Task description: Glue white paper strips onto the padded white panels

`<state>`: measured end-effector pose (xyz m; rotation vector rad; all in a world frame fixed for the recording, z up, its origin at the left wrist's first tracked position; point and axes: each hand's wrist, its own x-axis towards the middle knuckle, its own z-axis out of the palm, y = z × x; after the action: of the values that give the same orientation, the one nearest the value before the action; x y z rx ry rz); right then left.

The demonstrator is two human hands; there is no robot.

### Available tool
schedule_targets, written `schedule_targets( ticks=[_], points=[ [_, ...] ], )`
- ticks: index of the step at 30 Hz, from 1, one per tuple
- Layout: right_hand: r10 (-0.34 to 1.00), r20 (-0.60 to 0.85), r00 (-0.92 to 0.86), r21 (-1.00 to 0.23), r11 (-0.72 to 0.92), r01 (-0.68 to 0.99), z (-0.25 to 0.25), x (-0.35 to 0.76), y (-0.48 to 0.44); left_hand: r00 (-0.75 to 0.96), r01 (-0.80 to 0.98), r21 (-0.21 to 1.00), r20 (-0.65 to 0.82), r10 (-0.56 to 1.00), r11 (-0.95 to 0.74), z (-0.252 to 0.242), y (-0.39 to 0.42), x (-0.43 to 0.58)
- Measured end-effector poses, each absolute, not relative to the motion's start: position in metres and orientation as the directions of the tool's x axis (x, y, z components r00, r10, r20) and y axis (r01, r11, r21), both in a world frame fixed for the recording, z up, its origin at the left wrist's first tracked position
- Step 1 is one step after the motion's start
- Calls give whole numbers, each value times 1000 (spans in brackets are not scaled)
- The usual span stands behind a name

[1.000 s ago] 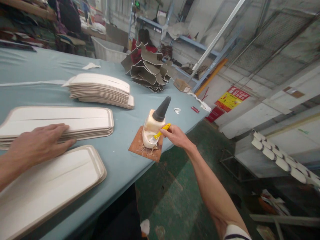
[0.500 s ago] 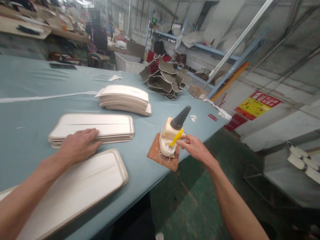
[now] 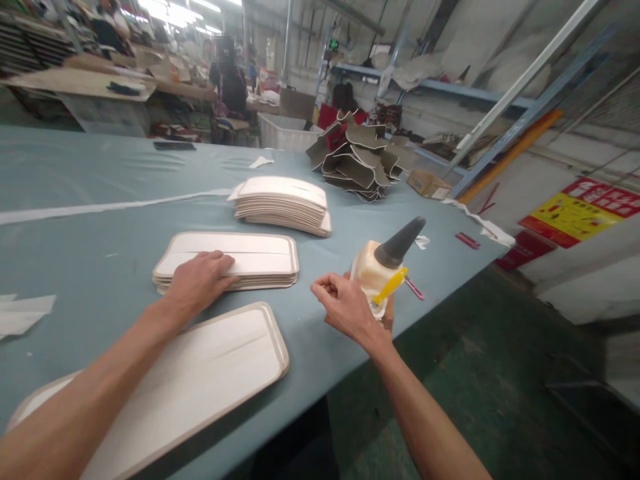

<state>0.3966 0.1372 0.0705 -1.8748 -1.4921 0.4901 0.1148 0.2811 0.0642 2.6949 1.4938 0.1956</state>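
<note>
My left hand (image 3: 203, 280) lies on the front edge of a stack of white panels with beige borders (image 3: 235, 257), fingers stretched out over the top panel. Below my left forearm is a larger white panel pile (image 3: 220, 360) with rounded corners. My right hand (image 3: 345, 303) is over the table just left of a cream plastic container (image 3: 370, 263) with a dark cone-shaped top. Its fingers are curled and pinched; whatever may be between them is too small to make out. A yellow-handled brush (image 3: 393, 285) leans in the container's opening, and my right hand partly covers the board underneath.
Another panel stack (image 3: 283, 200) stands farther back, near a heap of grey-brown pieces (image 3: 357, 157). A pink-handled tool (image 3: 414, 288) and a red object (image 3: 467, 241) lie right of the container. A person (image 3: 230, 83) sits in the background.
My right hand has moved left from the container's right side to its left, its fingers now curled. My left hand stays on the stack. The view has turned left.
</note>
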Motion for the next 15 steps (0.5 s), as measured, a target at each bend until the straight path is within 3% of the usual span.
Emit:
schedule_targets(
  ticks=[5, 15],
  points=[
    [954, 111, 280, -750, -105, 653, 45, 388, 187, 567, 821, 37, 65, 821, -570, 62, 289, 107],
    [948, 45, 316, -825, -143, 547, 11, 384, 228, 600, 797, 14, 100, 794, -604, 56, 284, 108]
  ],
)
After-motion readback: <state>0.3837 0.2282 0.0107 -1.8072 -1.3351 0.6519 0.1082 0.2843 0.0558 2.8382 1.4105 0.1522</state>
